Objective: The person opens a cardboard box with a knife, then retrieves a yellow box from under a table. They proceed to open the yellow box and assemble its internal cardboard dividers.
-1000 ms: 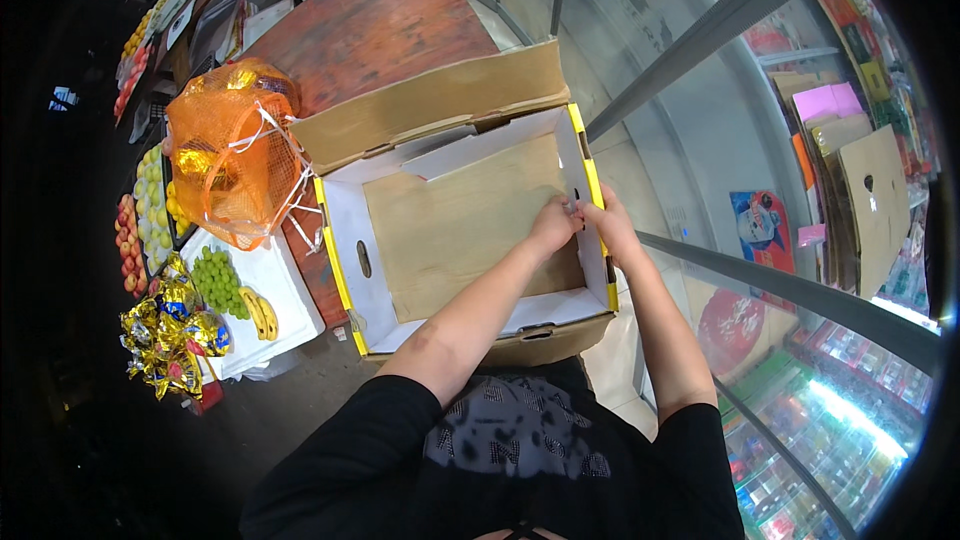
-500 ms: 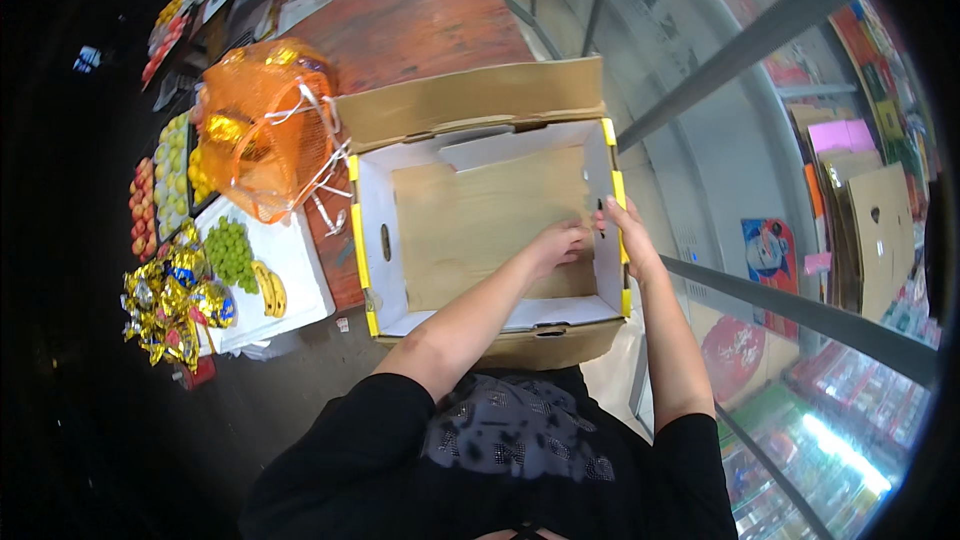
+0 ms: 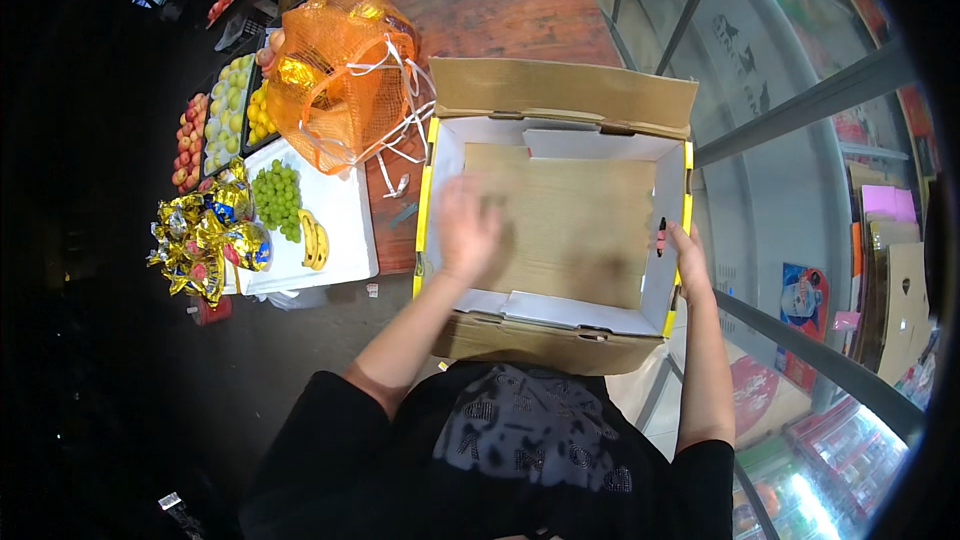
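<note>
A shallow cardboard box (image 3: 575, 230) with white inner walls, a brown floor and yellow edges stands in front of me, its far and near flaps folded outward. My right hand (image 3: 690, 255) grips the box's right wall, with fingertips poking through the handle slot. Over the left part of the box, near its left wall, hovers my left hand (image 3: 470, 230). Motion smears its fingers, and no held thing shows in it. A small white flap (image 3: 563, 144) sticks up along the far inner wall.
Left of the box, an orange mesh bag (image 3: 345, 85) sits on a red-brown wooden table (image 3: 500, 10). A white foam tray (image 3: 345, 210) holds green grapes (image 3: 277, 198) and bananas (image 3: 313, 240), beside gold foil-wrapped bundles (image 3: 205, 255). Metal-framed glass (image 3: 820, 100) lines the right.
My left hand has moved from the box's right wall across to its left side. The right hand keeps hold of the right wall. The whole view has shifted, putting the box farther right.
</note>
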